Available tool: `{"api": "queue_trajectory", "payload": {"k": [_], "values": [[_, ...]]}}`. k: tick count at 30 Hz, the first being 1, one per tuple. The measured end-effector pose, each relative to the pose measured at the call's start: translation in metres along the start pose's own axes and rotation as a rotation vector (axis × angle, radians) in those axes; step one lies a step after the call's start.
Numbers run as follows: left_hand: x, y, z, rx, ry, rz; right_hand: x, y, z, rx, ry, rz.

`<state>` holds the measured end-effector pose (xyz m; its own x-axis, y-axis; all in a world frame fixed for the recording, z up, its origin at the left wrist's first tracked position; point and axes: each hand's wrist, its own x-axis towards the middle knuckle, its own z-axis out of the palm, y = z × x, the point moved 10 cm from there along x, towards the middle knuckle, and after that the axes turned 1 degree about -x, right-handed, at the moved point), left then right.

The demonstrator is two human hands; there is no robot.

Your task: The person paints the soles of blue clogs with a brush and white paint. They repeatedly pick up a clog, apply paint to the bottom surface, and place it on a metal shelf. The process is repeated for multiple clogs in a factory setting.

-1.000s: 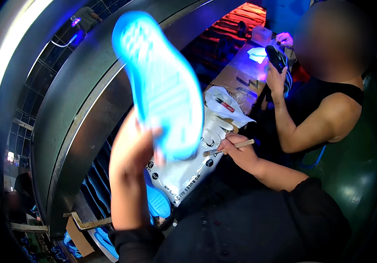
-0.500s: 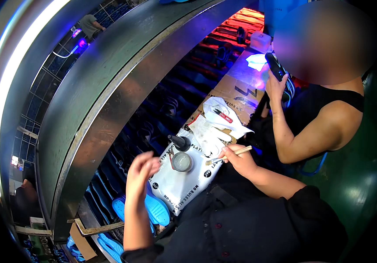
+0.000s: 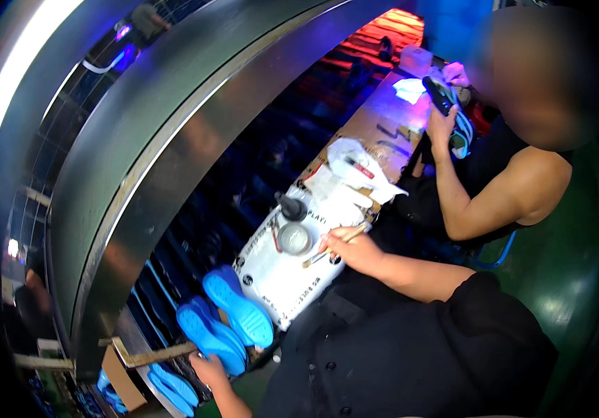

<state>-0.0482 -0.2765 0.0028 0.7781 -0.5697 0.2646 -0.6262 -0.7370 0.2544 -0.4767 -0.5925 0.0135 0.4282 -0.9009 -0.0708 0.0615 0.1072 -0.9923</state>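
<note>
My right hand (image 3: 356, 251) grips a flat brush (image 3: 318, 259) with a pale wooden handle, bristles pointing down-left beside a round cup (image 3: 293, 240) of greyish liquid. My left hand (image 3: 210, 371) is low on the left, at the near end of a blue shoe sole (image 3: 209, 333); its fingers are slightly apart, and I cannot tell whether they touch the sole. A second blue sole (image 3: 240, 310) lies just right of it. The cup stands on a white printed plastic sheet (image 3: 271, 292), with a dark bottle (image 3: 292, 207) behind it.
A curved metal housing (image 3: 139, 160) runs along the left, over a dark row of shoe parts. More blue soles (image 3: 172, 387) lie at lower left by a bent bar (image 3: 153, 355). White gloves (image 3: 338, 189) rest past the bottle. At right, a person (image 3: 515, 188) holds a shoe.
My left hand has dropped from beside the cup to the blue soles at lower left. The brush in my right hand has moved slightly left and down. The view has shifted.
</note>
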Motion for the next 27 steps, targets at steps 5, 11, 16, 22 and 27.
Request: {"api": "queue_trajectory", "payload": {"k": [5, 11, 16, 22, 27], "values": [[0.013, -0.036, 0.042, 0.117, -0.37, -0.093, -0.005, -0.005, -0.018, -0.15, 0.095, -0.071], [-0.017, -0.042, 0.053, -1.094, -0.452, -0.602, 0.034, -0.018, -0.014, -0.22, 0.102, -0.122], [-0.052, 0.03, 0.035, -1.496, -0.571, -0.886, 0.073, -0.012, 0.029, -0.622, -0.051, -0.302], [-0.075, 0.057, 0.052, -1.739, -0.838, -0.85, 0.082, 0.001, 0.047, -0.742, -0.067, -0.441], [-0.08, 0.062, 0.056, -1.787, -0.78, -0.905, 0.084, 0.0, 0.021, -0.475, 0.02, -0.173]]}}
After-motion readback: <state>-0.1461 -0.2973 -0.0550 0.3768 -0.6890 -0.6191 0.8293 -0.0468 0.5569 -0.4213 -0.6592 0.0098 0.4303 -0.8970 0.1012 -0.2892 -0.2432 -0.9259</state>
